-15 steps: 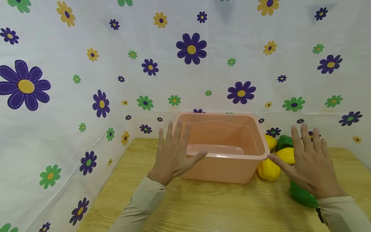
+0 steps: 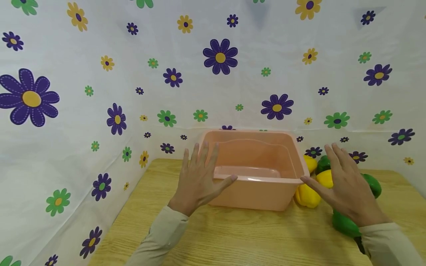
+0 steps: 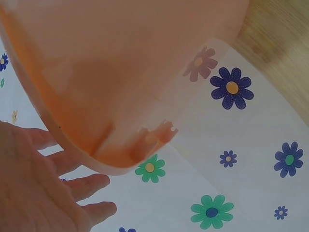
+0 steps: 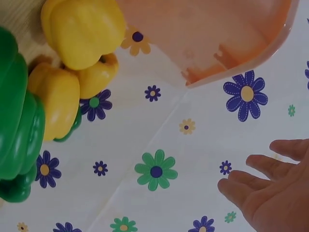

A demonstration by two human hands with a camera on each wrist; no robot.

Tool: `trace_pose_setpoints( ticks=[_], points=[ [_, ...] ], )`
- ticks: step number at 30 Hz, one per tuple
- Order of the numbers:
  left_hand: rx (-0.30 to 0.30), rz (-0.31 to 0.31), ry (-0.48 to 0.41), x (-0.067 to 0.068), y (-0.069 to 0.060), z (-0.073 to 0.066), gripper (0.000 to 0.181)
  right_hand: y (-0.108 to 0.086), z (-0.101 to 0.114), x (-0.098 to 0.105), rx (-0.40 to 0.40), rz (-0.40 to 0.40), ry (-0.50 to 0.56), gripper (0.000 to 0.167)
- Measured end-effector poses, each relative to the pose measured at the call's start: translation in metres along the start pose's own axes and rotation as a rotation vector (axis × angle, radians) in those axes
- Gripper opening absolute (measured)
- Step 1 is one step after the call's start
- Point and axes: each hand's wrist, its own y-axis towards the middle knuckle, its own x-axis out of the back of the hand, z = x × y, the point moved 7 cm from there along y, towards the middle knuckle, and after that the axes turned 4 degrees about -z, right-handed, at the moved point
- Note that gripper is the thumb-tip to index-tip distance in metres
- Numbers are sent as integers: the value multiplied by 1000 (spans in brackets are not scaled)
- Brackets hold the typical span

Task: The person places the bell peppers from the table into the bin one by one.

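A pink plastic bin (image 2: 253,194) stands on the wooden table in the head view, its inside visible from above. My left hand (image 2: 196,181) is raised in front of the bin's left end, holding nothing, fingers straight and spread. In the left wrist view, the fingers of this left hand (image 3: 38,183) appear beside the bin's rim (image 3: 104,168); contact cannot be told. To the right, my empty right hand (image 2: 349,188) hovers over bell peppers with straight fingers. A yellow bell pepper (image 2: 307,195) and a green bell pepper (image 2: 345,223) lie around it, partly hidden.
More peppers gather right of the bin, including another yellow pepper (image 2: 324,178) and a green pepper (image 2: 372,185). A white flower-print sheet (image 2: 246,85) surrounds the table (image 2: 233,236) at the back and left.
My right hand has turned and shifted slightly left, uncovering a green pepper on its right. The left hand has barely moved, and the bin stays in place.
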Motion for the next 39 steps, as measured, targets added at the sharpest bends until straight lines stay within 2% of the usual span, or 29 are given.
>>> trace_pose_setpoints(
  ticks=[5,9,18,26,32,35,39],
  points=[
    [-15,-28,-24,2,-2,-3,99,3,7,-6,10,13,96,106],
    [-34,-48,-42,4,-4,-8,96,3,13,-14,12,59,163,101],
    [-114,-28,42,-8,-10,-21,90,-1,25,-37,3,153,258,91],
    [-152,-16,93,-15,-14,-26,70,-3,27,-50,-48,234,282,91],
    [-145,-21,86,-15,-13,-27,61,-6,26,-54,-46,238,294,86],
    [-115,-26,83,-15,-14,-26,66,-8,25,-55,-54,240,285,86],
    [-51,-65,69,-14,-11,-22,80,-8,25,-55,-60,238,273,87]
  ],
)
